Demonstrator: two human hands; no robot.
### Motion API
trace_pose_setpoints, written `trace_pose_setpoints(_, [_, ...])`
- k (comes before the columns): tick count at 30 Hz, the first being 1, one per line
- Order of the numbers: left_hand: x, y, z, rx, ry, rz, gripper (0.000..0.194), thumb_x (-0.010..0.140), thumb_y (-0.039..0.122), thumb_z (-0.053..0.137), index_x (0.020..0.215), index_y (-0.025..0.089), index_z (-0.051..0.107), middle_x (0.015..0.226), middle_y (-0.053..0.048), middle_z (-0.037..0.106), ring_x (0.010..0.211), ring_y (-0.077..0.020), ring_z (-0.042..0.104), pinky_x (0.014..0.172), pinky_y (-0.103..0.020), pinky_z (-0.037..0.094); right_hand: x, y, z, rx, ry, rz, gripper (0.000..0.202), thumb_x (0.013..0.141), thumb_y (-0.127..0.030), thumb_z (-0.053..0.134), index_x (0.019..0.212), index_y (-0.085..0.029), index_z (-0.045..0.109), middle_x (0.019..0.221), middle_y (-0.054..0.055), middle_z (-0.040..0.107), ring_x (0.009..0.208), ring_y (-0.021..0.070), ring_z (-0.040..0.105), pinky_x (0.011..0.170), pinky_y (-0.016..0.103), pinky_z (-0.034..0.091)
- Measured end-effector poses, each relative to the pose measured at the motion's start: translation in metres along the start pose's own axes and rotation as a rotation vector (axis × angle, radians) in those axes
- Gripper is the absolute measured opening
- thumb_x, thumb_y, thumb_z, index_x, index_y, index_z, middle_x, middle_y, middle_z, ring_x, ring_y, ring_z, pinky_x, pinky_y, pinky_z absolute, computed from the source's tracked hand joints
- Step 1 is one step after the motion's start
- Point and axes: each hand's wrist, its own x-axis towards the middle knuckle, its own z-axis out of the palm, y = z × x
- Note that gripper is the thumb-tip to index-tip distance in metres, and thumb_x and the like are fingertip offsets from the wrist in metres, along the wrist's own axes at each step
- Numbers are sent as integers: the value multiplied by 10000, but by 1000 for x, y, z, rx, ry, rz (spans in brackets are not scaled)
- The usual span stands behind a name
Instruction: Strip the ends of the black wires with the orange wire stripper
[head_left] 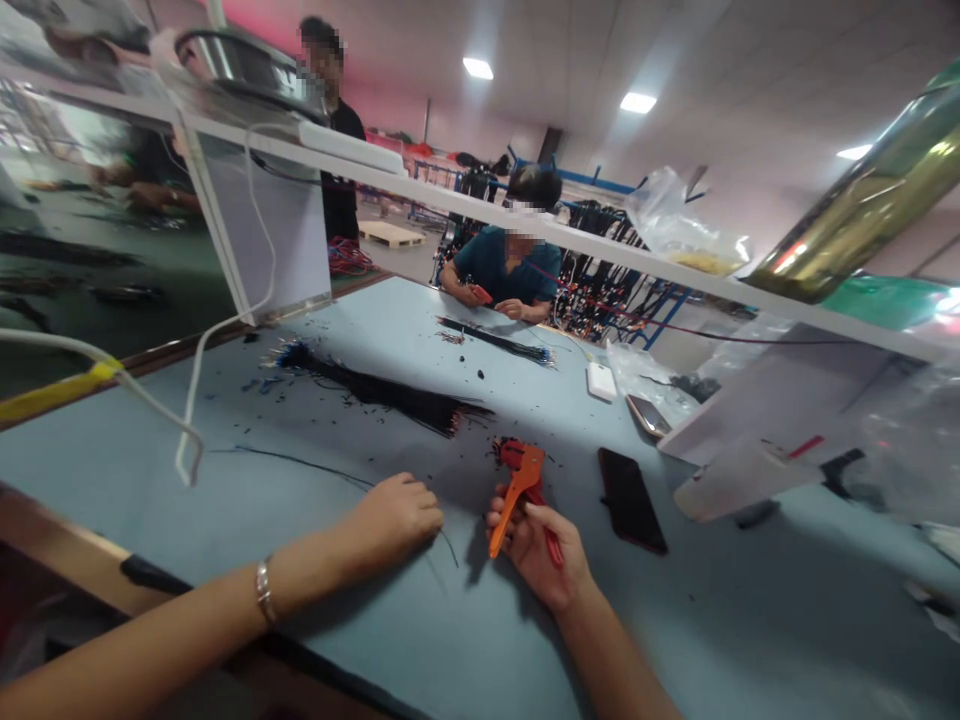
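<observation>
My right hand [546, 556] is wrapped round a wire stripper [519, 482] with orange and red handles, its head pointing away from me over the table. To its left, my left hand [401, 515] is closed, knuckles up, low over the tabletop. A thin black wire [300, 460] runs from that hand to the left, and a short end sticks out on its right side. Beyond the hands lies a thick bundle of black wires [382, 392], with blue and bare tips at its far left end. Small black scraps are scattered around it.
Right of the stripper lie a black phone [632, 499], a second phone [648, 416] and a white box [601, 381]. A white cup [720, 482] stands near the shelf panel. A smaller wire bundle [495, 341] lies farther back. A co-worker [510, 262] sits opposite; another person stands behind.
</observation>
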Motion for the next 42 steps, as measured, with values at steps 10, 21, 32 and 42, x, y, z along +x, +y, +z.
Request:
trace_pose_setpoints(10, [72,15,17,-99,34,-270,300,930,345,428,930,227,705,834,-59,737,734,-205,672,565,-260,410,1,5,1,12,-49,-74,213,712,-232,607,914,-175,644,836,34,693,757,195,648,736,347,498])
trace_pose_setpoints(21, [56,5,23,-159,181,-169,235,924,293,453,962,242,679,781,-15,741,660,-167,671,565,-241,420,2,4,11,-86,24,-276,273,705,-182,625,976,-154,604,844,50,692,717,203,672,680,339,508])
trace_pose_setpoints(32, [51,8,22,-280,249,-139,253,885,240,501,1042,233,700,760,-4,717,609,-132,650,550,-213,412,-1,0,12,-197,130,-430,329,683,-180,648,1004,-155,583,826,32,681,715,202,674,712,347,531])
trace_pose_setpoints(42, [58,5,19,-355,261,-519,264,868,303,473,855,197,715,803,-26,733,701,-169,647,636,-244,418,-15,-2,17,-329,65,-211,319,709,-219,654,1007,-136,574,826,56,675,686,209,676,572,304,531])
